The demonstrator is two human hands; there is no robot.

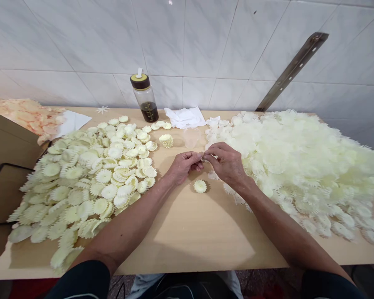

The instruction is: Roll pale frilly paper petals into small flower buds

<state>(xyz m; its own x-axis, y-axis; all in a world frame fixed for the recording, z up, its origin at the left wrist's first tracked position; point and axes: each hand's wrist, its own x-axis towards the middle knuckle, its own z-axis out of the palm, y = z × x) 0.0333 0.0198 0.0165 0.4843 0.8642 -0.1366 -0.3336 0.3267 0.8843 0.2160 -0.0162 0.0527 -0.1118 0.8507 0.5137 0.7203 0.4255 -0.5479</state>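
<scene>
Lighting bright; small glare spot high on the grey-veined white tile wall (162,41). Soft shadows cross the pale wood-toned tabletop (205,228). Left and right edges appear stretched.

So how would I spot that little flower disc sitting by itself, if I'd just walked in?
On the light wood-coloured table, find the left hand and right hand meeting between two big heaps. Just below them, nearer the person, lies a pale yellow flower disc with a toothed rim. It lies alone, touching neither the left heap nor the whiter, frillier right heap.
</scene>
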